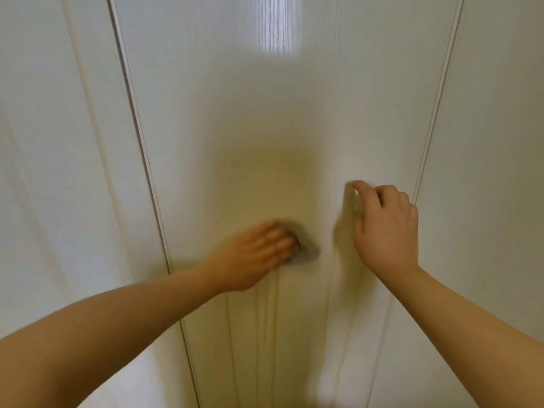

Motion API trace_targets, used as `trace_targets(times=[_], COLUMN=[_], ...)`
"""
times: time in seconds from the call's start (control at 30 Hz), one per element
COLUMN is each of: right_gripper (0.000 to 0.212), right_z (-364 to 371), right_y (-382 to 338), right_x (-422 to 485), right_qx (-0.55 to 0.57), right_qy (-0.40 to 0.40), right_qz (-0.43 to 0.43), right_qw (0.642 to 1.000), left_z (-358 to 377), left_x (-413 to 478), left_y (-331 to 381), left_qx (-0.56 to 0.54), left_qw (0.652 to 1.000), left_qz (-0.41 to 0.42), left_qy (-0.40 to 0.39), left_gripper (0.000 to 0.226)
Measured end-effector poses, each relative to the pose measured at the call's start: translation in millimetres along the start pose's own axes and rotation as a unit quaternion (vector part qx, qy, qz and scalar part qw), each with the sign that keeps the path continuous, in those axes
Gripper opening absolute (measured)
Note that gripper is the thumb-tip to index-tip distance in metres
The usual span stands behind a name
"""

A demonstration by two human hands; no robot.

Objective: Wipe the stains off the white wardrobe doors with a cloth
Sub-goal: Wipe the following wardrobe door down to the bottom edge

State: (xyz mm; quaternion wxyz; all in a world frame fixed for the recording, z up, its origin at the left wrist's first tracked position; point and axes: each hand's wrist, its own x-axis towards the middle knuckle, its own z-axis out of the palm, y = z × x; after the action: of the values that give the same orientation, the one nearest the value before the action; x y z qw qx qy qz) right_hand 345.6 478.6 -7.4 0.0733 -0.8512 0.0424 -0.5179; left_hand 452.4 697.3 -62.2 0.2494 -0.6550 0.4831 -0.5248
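The white wardrobe door fills the view, and both my arms reach up to its middle panel. My left hand is blurred, its fingers curled against the door with a dark shadow at the fingertips. My right hand is higher and to the right, fingers curled, the index tip and thumb pinched together at the door's surface. Pale vertical folds hang below and between the hands and look like a thin white cloth, gripped by both hands. The cloth's edges blend into the door. No stain shows clearly.
Dark gaps mark the door's left seam and right seam, with more white panels beyond each. A bright window reflection sits at the top of the panel.
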Motion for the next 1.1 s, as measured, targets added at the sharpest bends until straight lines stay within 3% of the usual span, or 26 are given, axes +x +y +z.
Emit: trace_targets(times=[0.07, 0.13, 0.23, 0.27, 0.3, 0.4, 0.47, 0.53, 0.63, 0.67, 0.7, 0.8, 0.87, 0.93, 1.03, 1.1], right_gripper=[0.05, 0.048, 0.047, 0.047, 0.047, 0.047, 0.048, 0.049, 0.049, 0.048, 0.048, 0.047, 0.048, 0.049, 0.05, 0.05], right_z=[-3, -7, -10, -10, -10, -12, -15, -17, -18, -18, -17, -21, -29, -36, -41, -43], right_y=[5, 11, 18, 18, 20, 25, 30, 38, 46, 48, 48, 53, 59, 65, 68, 68], right_x=[0, 0, 0, -2, -5, -14, -17, -17, -20, -23, -26, -35, -37, -37, -37, -39], right_qx=[-0.01, -0.018, -0.021, -0.02, -0.019, -0.019, -0.025, -0.029, -0.033, -0.034, -0.033, -0.043, -0.055, -0.059, -0.059, -0.058], right_qy=[-0.011, -0.019, -0.031, -0.034, -0.035, -0.03, -0.039, -0.056, -0.052, -0.054, -0.057, -0.064, -0.078, -0.089, -0.086, -0.092], right_qz=[0.006, 0.016, 0.043, 0.05, 0.057, 0.056, 0.061, 0.076, 0.095, 0.099, 0.102, 0.102, 0.109, 0.121, 0.128, 0.132], right_qw=[1.0, 1.0, 0.998, 0.998, 0.998, 0.998, 0.997, 0.995, 0.994, 0.993, 0.993, 0.992, 0.989, 0.987, 0.986, 0.985], left_z=[-2, -8, -26, -29, -24, -18, -19, -20, -26, -23, -17, -9, -12, -15, -25, -24], left_x=[-9, 8, 57, 66, 68, 46, 44, 64, 98, 101, 95, 67, 63, 80, 119, 122], left_y=[2, -25, -68, -65, -50, 7, -1, -28, -46, -34, -15, 37, 35, 13, -28, -21], left_qx=[-0.009, 0.003, 0.029, 0.034, 0.032, -0.007, -0.013, -0.006, 0.013, 0.009, -0.003, -0.049, -0.054, -0.053, -0.015, -0.005], left_qw=[0.994, 0.996, 0.99, 0.984, 0.988, 0.994, 0.989, 0.998, 0.99, 0.987, 0.991, 0.996, 0.991, 0.997, 0.991, 0.987], left_qz=[0.091, 0.082, -0.132, -0.17, -0.147, 0.089, 0.137, 0.056, -0.141, -0.155, -0.131, 0.061, 0.102, 0.045, -0.125, -0.152], left_qy=[-0.052, -0.028, 0.028, 0.03, 0.033, -0.06, -0.061, -0.02, 0.027, 0.032, 0.026, -0.05, -0.071, -0.022, 0.039, 0.044], left_gripper=[0.044, 0.043, 0.042, 0.042, 0.042, 0.045, 0.046, 0.043, 0.044, 0.043, 0.042, 0.042, 0.042, 0.041, 0.044, 0.045])
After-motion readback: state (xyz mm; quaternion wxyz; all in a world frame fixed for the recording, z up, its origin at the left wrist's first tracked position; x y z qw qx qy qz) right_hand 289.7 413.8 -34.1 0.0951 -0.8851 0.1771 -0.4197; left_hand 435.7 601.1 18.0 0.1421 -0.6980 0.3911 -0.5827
